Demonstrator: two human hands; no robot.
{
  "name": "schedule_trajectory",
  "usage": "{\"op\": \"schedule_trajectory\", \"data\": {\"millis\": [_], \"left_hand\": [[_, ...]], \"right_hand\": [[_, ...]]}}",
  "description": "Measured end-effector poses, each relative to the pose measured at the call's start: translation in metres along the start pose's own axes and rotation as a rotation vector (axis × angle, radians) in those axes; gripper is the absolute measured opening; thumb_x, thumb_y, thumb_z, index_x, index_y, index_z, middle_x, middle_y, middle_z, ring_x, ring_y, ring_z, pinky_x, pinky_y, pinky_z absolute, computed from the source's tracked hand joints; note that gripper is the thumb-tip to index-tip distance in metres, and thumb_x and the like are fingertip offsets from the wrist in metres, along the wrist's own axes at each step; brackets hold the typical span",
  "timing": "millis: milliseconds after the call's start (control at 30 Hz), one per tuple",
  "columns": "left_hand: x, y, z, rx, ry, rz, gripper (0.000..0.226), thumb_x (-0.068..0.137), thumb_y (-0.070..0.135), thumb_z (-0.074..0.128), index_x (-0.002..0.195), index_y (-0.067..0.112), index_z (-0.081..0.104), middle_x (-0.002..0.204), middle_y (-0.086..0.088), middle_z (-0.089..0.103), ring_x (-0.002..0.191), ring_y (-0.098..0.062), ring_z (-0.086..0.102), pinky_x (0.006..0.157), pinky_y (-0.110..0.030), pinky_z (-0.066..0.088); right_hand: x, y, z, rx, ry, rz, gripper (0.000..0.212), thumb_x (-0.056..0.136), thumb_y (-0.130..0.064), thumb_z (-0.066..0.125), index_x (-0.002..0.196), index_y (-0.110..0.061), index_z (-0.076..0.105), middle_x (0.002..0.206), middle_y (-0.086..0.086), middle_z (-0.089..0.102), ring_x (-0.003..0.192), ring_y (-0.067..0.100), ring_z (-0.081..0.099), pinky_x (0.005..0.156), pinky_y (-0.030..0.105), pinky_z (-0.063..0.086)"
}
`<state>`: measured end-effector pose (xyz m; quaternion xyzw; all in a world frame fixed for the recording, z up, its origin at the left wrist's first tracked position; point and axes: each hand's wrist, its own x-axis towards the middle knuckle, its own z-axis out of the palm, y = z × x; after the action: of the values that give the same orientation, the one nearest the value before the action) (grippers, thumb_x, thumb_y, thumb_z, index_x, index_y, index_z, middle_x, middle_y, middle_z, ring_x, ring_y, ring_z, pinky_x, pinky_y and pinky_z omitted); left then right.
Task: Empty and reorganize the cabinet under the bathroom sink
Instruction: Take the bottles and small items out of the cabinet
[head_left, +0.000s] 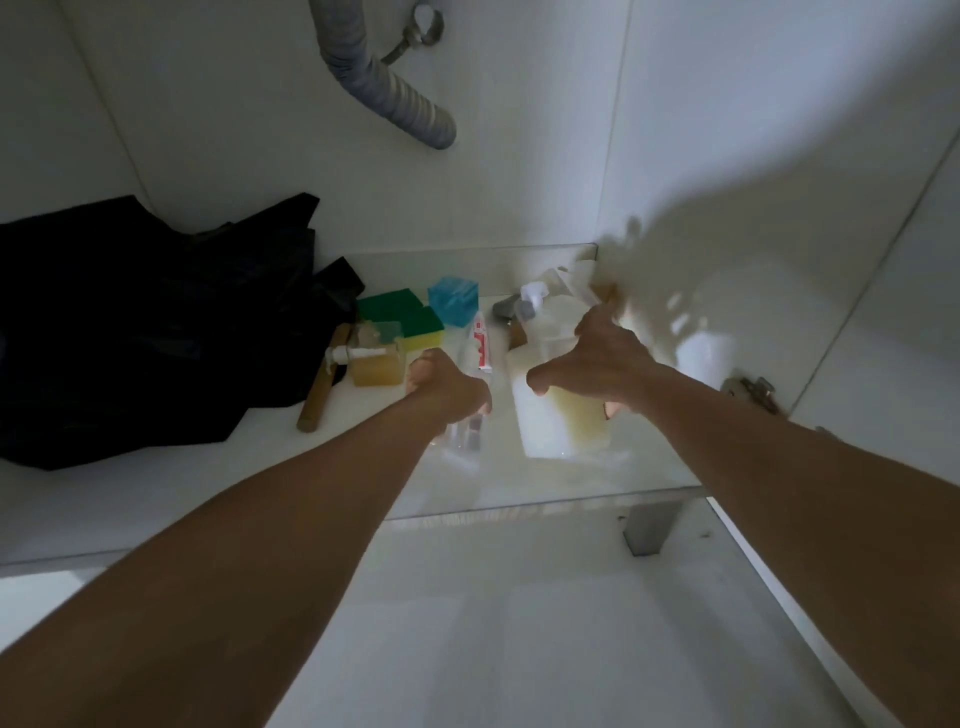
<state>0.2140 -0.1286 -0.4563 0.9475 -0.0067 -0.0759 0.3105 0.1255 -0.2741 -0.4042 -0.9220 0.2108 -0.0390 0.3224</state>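
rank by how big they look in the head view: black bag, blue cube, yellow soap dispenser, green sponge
1. black bag
2. yellow soap dispenser
3. green sponge and blue cube: too alike to rank.

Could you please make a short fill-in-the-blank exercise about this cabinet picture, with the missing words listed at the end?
1. The left hand holds a clear bottle with a red and ____ label.
2. The right hand holds a large pump bottle of pale ____ liquid.
3. The two sponges have green tops, and the block beside them is ____.
4. The bag on the left of the cabinet is ____.

Missing words: white; yellow; blue; black
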Motion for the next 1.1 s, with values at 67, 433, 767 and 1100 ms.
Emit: {"op": "schedule_trajectory", "data": {"millis": [67, 433, 767, 1100], "left_hand": [[-0.021, -0.003, -0.004, -0.069, -0.019, 0.025, 0.087, 0.064, 0.026, 0.088, 0.135, 0.007, 0.042, 0.121, -0.010, 0.052, 0.105, -0.027, 0.057, 0.074, -0.033, 0.057], [-0.128, -0.043, -0.017, -0.226, -0.242, 0.292, 0.058, 0.048, 0.012, 0.094, 0.094, 0.012, 0.058, 0.098, -0.010, 0.061, 0.088, -0.025, 0.059, 0.072, -0.038, 0.053], [-0.154, -0.122, 0.037, -0.081, -0.258, 0.197, 0.059, 0.055, 0.011, 0.088, 0.101, 0.018, 0.052, 0.100, 0.000, 0.055, 0.086, -0.019, 0.053, 0.063, -0.024, 0.043], [-0.137, -0.161, 0.090, -0.184, -0.262, 0.075, 0.043, 0.058, 0.003, 0.086, 0.090, 0.016, 0.062, 0.094, 0.000, 0.055, 0.074, -0.017, 0.053, 0.055, -0.021, 0.041]], "right_hand": [[-0.016, 0.004, -0.002, 0.141, -0.042, 0.076, 0.098, 0.060, -0.032, 0.081, 0.141, -0.012, 0.031, 0.122, 0.005, 0.050, 0.107, 0.027, 0.054, 0.075, 0.041, 0.058], [-0.102, 0.047, -0.007, 0.257, -0.266, 0.115, 0.077, 0.042, -0.017, 0.083, 0.115, -0.014, 0.060, 0.113, 0.010, 0.063, 0.104, 0.031, 0.061, 0.081, 0.039, 0.054], [-0.146, 0.090, 0.085, 0.018, -0.199, 0.244, 0.090, 0.041, -0.033, 0.080, 0.121, -0.009, 0.049, 0.106, 0.003, 0.057, 0.091, 0.021, 0.061, 0.065, 0.034, 0.058], [-0.136, 0.110, 0.175, 0.071, -0.032, 0.245, 0.071, 0.054, -0.033, 0.087, 0.107, -0.008, 0.047, 0.099, 0.000, 0.055, 0.097, 0.023, 0.062, 0.069, 0.026, 0.046]]}}
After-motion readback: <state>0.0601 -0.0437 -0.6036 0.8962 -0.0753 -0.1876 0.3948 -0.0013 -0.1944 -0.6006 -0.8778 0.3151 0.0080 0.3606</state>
